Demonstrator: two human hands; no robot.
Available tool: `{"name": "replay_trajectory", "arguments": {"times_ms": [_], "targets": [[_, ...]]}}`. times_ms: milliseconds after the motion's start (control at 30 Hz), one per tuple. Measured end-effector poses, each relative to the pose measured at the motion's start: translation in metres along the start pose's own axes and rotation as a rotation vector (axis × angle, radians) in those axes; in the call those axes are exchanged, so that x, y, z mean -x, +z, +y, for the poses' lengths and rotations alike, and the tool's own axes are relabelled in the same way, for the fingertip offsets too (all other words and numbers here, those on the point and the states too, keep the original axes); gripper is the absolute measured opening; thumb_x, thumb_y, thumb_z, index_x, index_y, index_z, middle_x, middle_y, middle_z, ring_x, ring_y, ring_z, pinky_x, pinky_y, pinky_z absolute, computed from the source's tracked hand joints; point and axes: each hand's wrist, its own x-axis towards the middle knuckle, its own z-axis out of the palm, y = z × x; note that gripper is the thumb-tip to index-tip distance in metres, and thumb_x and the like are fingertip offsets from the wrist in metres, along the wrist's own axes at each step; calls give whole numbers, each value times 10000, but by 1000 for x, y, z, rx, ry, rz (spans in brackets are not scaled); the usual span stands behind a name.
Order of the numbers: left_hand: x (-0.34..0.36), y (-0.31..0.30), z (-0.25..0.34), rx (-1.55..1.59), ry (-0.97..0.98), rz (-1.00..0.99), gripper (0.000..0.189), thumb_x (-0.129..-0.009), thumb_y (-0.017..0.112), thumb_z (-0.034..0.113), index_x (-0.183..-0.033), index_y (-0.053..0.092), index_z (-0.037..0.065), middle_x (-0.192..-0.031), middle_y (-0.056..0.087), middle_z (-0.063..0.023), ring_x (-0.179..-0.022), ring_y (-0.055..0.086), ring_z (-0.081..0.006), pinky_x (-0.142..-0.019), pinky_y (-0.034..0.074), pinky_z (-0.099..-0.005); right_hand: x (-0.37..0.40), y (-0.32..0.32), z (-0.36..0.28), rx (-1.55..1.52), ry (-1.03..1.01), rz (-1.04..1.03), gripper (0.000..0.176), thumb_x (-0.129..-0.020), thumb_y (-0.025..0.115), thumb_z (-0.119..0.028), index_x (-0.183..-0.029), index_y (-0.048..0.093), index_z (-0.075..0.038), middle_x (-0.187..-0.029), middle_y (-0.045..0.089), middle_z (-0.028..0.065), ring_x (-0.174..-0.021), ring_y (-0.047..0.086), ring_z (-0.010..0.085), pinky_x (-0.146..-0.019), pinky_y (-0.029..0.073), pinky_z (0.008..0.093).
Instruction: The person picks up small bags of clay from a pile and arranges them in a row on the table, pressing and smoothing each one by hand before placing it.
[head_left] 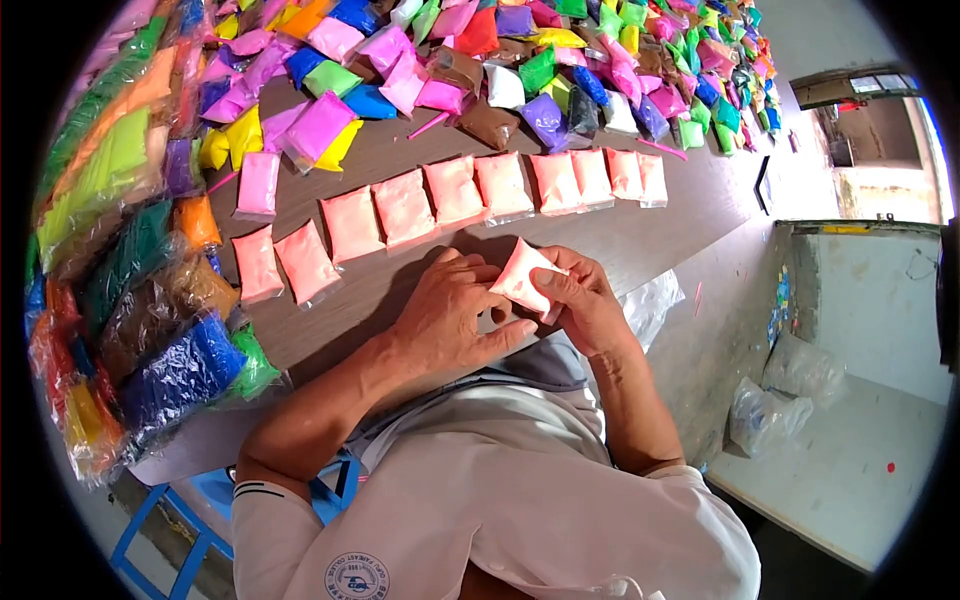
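My right hand (583,298) pinches a small salmon-pink packet (521,277) between thumb and fingers, above the table's near edge. To its left, my left hand (452,310) is beside the packet, its thumb and fingers apart and a fingertip close to the packet's lower left corner. Whether that finger touches the packet is hard to tell. Beyond both hands a curved row of similar salmon-pink packets (403,207) lies flat on the brown table (330,330). A brighter pink packet (258,184) lies behind the row's left end.
A heap of small packets in many colours (490,80) covers the table's far side. Larger coloured bags (180,370) are piled at the left. Clear plastic bags (768,415) lie on the floor at the right, and a blue stool frame (190,560) stands at the lower left.
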Motion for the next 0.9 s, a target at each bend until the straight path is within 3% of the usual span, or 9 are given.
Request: {"name": "replay_trajectory", "arguments": {"times_ms": [167, 300, 433, 500, 633, 900], "targets": [[0, 3, -3, -42, 49, 49, 318, -845, 687, 425, -823, 725, 111, -825, 643, -78, -824, 579, -248, -767, 385, -386, 5, -3, 0, 91, -24, -18, 221, -866, 735, -96, -1054, 668, 0, -828, 662, -18, -651, 556, 31, -564, 434, 173], [0, 3, -4, 10, 49, 61, 371, -873, 680, 392, -748, 653, 44, -826, 649, -92, -789, 581, -248, -754, 384, -390, 8, -12, 8, 107, -132, -80, 189, -828, 729, -18, -1007, 683, 19, -851, 668, -10, -729, 590, 50, -643, 472, 207], [1, 4, -7, -54, 53, 46, 324, -888, 650, 357, -813, 672, 42, -862, 667, -97, -789, 599, -262, -748, 396, -395, 9, -7, 0, 56, -46, -112, 268, -855, 748, -84, -1091, 673, 18, -874, 661, -8, -766, 581, 52, -652, 466, 208], [-1, 8, -6, -33, 56, 122, 311, -883, 641, 336, -780, 663, 43, -803, 638, -93, -777, 587, -270, -754, 397, -405, 12, -4, -7, 27, -10, -155, 299, -878, 743, -115, -1136, 660, 11, -893, 652, -10, -775, 568, 50, -652, 458, 208], [-1, 12, -7, -61, 66, 127, 261, -893, 625, 304, -892, 673, 47, -868, 661, -93, -811, 597, -275, -759, 403, -412, 15, -5, -2, 265, -46, -159, 301, -968, 670, -187, -1180, 622, 20, -960, 630, -27, -828, 525, 37, -715, 445, 201], [-2, 8, -2, -115, 67, 89, 267, -893, 638, 292, -802, 642, 42, -814, 634, -74, -776, 567, -260, -732, 384, -399, 24, -9, -9, 288, -78, -164, 286, -940, 711, -249, -1016, 681, 25, -867, 621, -31, -756, 508, 56, -636, 408, 221]]}}
